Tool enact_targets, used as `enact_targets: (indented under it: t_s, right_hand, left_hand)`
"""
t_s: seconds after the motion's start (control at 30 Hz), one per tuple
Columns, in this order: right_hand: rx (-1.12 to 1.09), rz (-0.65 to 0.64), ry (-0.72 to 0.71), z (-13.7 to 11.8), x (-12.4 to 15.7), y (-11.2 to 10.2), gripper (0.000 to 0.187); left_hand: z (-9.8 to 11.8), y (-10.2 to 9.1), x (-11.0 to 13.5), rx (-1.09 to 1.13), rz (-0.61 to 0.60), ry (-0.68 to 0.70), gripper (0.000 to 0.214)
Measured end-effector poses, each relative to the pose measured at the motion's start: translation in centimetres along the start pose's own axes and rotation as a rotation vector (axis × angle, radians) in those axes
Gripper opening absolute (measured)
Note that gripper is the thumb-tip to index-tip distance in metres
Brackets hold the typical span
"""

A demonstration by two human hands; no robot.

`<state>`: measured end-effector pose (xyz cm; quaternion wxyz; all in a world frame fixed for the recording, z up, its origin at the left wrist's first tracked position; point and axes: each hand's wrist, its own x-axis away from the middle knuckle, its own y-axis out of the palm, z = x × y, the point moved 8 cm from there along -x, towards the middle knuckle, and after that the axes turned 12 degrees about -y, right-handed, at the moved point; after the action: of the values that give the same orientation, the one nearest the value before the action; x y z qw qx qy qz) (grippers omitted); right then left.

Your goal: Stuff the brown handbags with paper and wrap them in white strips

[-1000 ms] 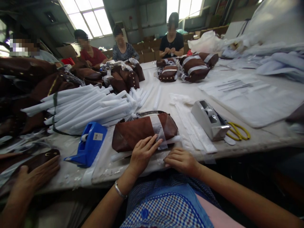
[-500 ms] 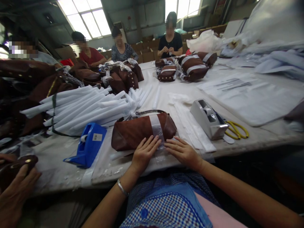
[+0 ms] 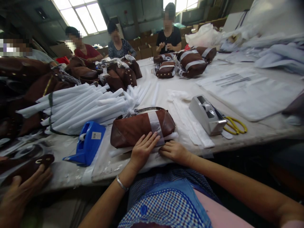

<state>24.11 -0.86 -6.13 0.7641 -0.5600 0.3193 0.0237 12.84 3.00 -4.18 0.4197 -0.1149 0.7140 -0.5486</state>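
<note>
A brown handbag [image 3: 129, 129] lies on its side before me, with a pale wrapping strip [image 3: 155, 122] around it. My left hand [image 3: 143, 148] rests flat on the bag's front, its fingers stretched out over the lower strip. At the bag's front edge, my right hand [image 3: 175, 152] has its fingers bent and together by the strip's lower end; whatever they pinch is hidden. A white foam roll [image 3: 171, 136] pokes out just above that hand. The bag's dark strap [image 3: 148, 109] lies behind it.
Left stand a blue tape dispenser [image 3: 89, 142] and piled white rolls [image 3: 78, 104]; right, a grey tape dispenser [image 3: 206, 115] and yellow-handled scissors [image 3: 234, 125]. A co-worker's hand [image 3: 30, 183] holds a brown piece at left. Wrapped bags [image 3: 193, 61] and several people are beyond.
My right hand has slid left and down from the bag's right side, its fingers now bent. The white roll's end has come into view. The co-worker's hand at left moved rightward.
</note>
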Motion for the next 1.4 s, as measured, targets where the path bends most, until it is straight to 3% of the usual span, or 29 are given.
enact_targets:
  t_s: [0.47,0.7,0.87,1.1,1.23,1.4]
  right_hand:
    - [-0.206,0.163,0.104,-1.9,2.1,-2.4,0.021]
    - [-0.282,0.16,0.361,0.0,1.9,-0.8,0.029]
    - [-0.124,0.169,0.279,0.0,1.2,-1.6,0.014]
    - [-0.136,0.237,0.106,-0.4,0.7,-3.9,0.022]
    - [-0.11,0.208,0.061,0.9,0.0,-4.5,0.026]
    - [-0.084,0.254,0.11,3.4,-0.6,-4.8,0.031]
  left_hand:
    - [-0.1,0.1,-0.1,0.012,0.029,-0.017,0.057]
    - [0.0,0.5,0.0,0.018,0.02,-0.029,0.055]
    - [0.2,0.3,-0.1,0.022,0.049,-0.035,0.055]
    - [0.5,0.5,0.1,-0.006,0.08,-0.027,0.05]
    - [0.6,0.7,0.2,-0.013,0.084,-0.013,0.049]
    - [0.5,0.7,0.4,-0.008,0.108,-0.009,0.047]
